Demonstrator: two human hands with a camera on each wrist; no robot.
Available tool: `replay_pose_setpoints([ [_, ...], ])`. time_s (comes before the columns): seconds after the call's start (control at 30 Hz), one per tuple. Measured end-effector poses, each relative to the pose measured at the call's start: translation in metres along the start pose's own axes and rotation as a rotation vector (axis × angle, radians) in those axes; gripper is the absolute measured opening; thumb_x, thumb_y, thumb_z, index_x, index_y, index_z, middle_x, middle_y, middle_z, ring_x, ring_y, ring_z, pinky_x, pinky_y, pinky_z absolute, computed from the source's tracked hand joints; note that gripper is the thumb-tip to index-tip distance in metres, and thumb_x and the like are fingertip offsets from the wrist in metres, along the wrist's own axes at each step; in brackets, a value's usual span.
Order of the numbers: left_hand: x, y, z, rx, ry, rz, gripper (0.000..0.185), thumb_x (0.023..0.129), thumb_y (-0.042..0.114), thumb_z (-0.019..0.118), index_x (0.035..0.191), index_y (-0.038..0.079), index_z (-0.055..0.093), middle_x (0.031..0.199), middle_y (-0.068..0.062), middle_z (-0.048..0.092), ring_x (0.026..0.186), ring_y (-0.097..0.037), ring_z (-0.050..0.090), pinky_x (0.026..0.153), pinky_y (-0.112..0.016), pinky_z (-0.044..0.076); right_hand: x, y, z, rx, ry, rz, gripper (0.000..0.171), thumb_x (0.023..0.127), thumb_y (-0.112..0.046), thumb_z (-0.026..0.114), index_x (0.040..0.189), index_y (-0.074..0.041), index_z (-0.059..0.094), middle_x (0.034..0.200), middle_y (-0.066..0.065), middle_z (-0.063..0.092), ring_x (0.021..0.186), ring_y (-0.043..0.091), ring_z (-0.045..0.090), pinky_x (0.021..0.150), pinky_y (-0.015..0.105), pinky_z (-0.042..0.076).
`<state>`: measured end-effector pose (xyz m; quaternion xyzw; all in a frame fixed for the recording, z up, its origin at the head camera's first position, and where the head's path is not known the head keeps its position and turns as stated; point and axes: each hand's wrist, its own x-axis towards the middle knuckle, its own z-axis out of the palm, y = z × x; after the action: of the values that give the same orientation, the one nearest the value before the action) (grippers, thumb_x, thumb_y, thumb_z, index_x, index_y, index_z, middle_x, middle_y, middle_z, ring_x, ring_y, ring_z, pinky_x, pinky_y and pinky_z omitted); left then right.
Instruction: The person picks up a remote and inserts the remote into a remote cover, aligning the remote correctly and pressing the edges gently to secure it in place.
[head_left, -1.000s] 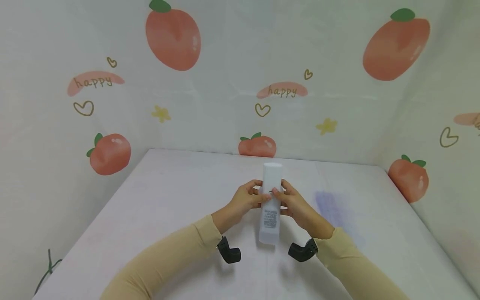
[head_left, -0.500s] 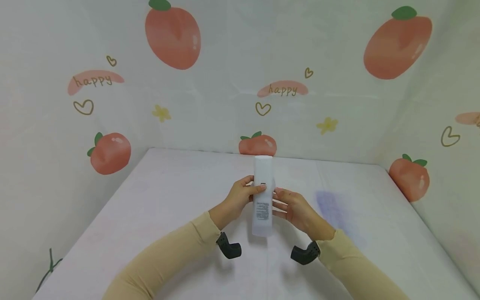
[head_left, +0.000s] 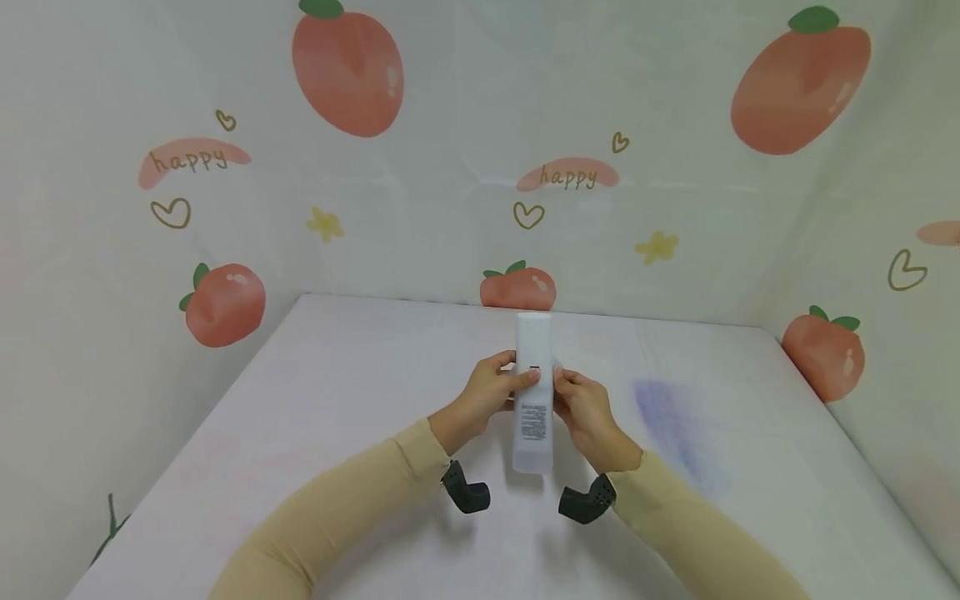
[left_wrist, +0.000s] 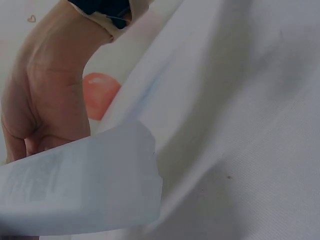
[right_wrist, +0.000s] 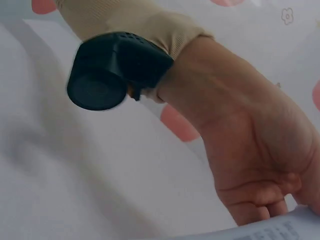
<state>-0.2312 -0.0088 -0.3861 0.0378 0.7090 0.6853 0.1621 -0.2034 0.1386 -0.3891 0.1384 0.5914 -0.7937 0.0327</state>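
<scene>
A tall white bottle (head_left: 533, 425) with small grey print on its lower half and a dark mark near mid-length is held up over the table. My left hand (head_left: 480, 396) grips it from the left, thumb across the front near the dark mark, other fingers behind. At the right edge, my right hand (head_left: 592, 417) has its thumb and curled fingers on the bottle's side. In the left wrist view the bottle's frosted end (left_wrist: 120, 175) hides the left fingertips. The right wrist view shows the right palm (right_wrist: 255, 155) and curled fingers by the bottle's edge (right_wrist: 270, 228).
A white cloth-covered table (head_left: 360, 358) spreads under both hands, with a purple-blue stain (head_left: 671, 417) on the right. Behind stands a white curtain (head_left: 450, 150) printed with red fruit. Black wrist cameras (head_left: 467, 490) hang below each sleeve. A thin green stem-like thing (head_left: 112, 525) sits by the left edge.
The bottle rose and shifted left, then slightly right. My right thumb left its front; the right fingers, spread half a second ago, are now curled at its right edge. The left hand keeps its grip.
</scene>
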Motion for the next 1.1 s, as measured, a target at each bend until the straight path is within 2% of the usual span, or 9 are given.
replay_pose_setpoints([
  [0.1,-0.001,0.002,0.001,0.027,-0.008,-0.011,0.043,0.090,0.023,0.070,0.128,0.008,0.058,0.108,-0.013,0.068,0.088,-0.021,0.068,0.084,-0.042,0.056,0.004,-0.004,0.000,-0.010,-0.014,0.016,0.037,0.102,-0.009,0.046,0.131,0.014,0.046,0.107,0.006,0.059,0.085,0.006,0.057,0.073,0.016,0.049],
  [0.2,-0.003,0.004,0.002,0.049,-0.026,-0.031,0.043,0.089,0.022,0.071,0.127,0.007,0.059,0.109,-0.013,0.067,0.090,-0.023,0.068,0.085,-0.043,0.056,0.008,-0.009,0.001,-0.002,-0.028,0.044,0.039,0.102,-0.005,0.043,0.135,0.016,0.042,0.120,0.012,0.052,0.092,0.011,0.053,0.074,0.016,0.049],
  [0.4,-0.008,0.006,0.003,0.057,-0.060,-0.082,0.043,0.089,0.022,0.071,0.127,0.007,0.058,0.106,-0.012,0.068,0.089,-0.022,0.068,0.085,-0.042,0.056,0.017,-0.017,0.000,0.006,-0.035,0.064,0.029,0.099,0.002,0.044,0.124,0.015,0.051,0.105,0.008,0.054,0.090,0.015,0.050,0.071,0.019,0.049],
  [0.53,-0.011,0.007,0.002,0.053,-0.065,-0.101,0.043,0.089,0.022,0.071,0.127,0.007,0.058,0.105,-0.012,0.069,0.089,-0.022,0.068,0.084,-0.041,0.056,0.015,-0.015,0.000,-0.024,-0.073,0.082,0.033,0.100,0.002,0.043,0.130,0.016,0.046,0.106,0.008,0.054,0.092,0.016,0.049,0.073,0.019,0.048],
  [0.67,-0.010,0.010,-0.001,0.055,-0.020,-0.069,0.046,0.089,0.023,0.071,0.130,0.009,0.057,0.107,-0.011,0.068,0.089,-0.021,0.068,0.084,-0.041,0.056,0.009,-0.011,0.000,-0.028,-0.143,0.072,0.035,0.103,-0.006,0.040,0.133,0.012,0.043,0.105,0.005,0.055,0.091,0.013,0.051,0.076,0.019,0.047],
  [0.83,-0.007,0.012,-0.007,0.011,0.040,0.011,0.046,0.088,0.022,0.072,0.130,0.010,0.057,0.110,-0.013,0.067,0.088,-0.020,0.067,0.083,-0.041,0.057,0.003,-0.011,0.003,0.009,-0.207,0.010,0.037,0.105,-0.025,0.041,0.136,-0.008,0.031,0.112,0.007,0.052,0.093,0.012,0.055,0.081,0.022,0.046],
  [0.9,-0.007,0.010,-0.009,0.017,0.047,0.030,0.045,0.087,0.021,0.074,0.127,0.009,0.058,0.111,-0.014,0.068,0.090,-0.021,0.067,0.083,-0.042,0.057,0.000,-0.011,0.003,-0.034,-0.245,-0.011,0.047,0.103,-0.035,0.046,0.139,-0.011,0.027,0.117,0.008,0.050,0.096,0.012,0.056,0.085,0.024,0.046],
  [0.97,-0.009,0.007,-0.010,0.053,0.038,0.049,0.044,0.086,0.019,0.075,0.125,0.008,0.059,0.113,-0.014,0.067,0.092,-0.022,0.066,0.082,-0.042,0.057,-0.003,-0.012,0.001,-0.106,-0.299,-0.032,0.059,0.099,-0.042,0.052,0.142,-0.010,0.027,0.122,0.009,0.051,0.103,0.014,0.057,0.091,0.028,0.046],
  [1.1,-0.013,0.000,-0.008,0.120,-0.015,0.087,0.044,0.084,0.016,0.077,0.123,0.007,0.058,0.114,-0.015,0.065,0.093,-0.022,0.065,0.079,-0.039,0.057,-0.006,-0.012,-0.004,-0.243,-0.359,-0.052,0.064,0.093,-0.041,0.063,0.137,-0.003,0.037,0.125,0.012,0.054,0.109,0.019,0.058,0.097,0.038,0.047],
])
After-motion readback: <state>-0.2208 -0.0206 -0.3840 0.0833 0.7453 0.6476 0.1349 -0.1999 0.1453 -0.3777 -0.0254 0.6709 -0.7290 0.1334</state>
